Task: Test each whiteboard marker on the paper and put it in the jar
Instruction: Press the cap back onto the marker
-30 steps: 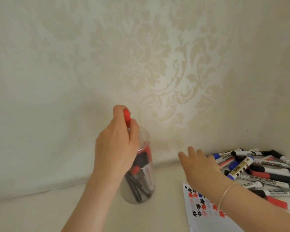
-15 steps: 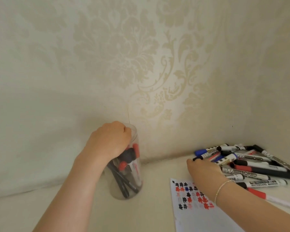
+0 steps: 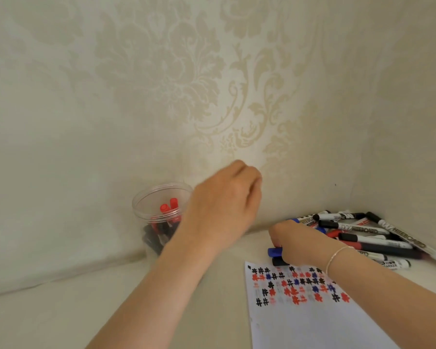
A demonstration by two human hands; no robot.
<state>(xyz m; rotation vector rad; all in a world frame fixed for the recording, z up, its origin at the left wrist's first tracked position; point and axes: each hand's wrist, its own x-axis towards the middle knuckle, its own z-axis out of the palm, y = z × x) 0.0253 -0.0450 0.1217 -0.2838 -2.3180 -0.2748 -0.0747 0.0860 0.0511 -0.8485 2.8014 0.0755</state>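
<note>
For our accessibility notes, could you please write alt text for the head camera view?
A person's right hand grips markers at the edge of a pile of whiteboard markers, while the left hand, holding nothing, hovers beside a clear jar holding red and black markers. A paper with red, blue and black hash marks lies in front.
</note>
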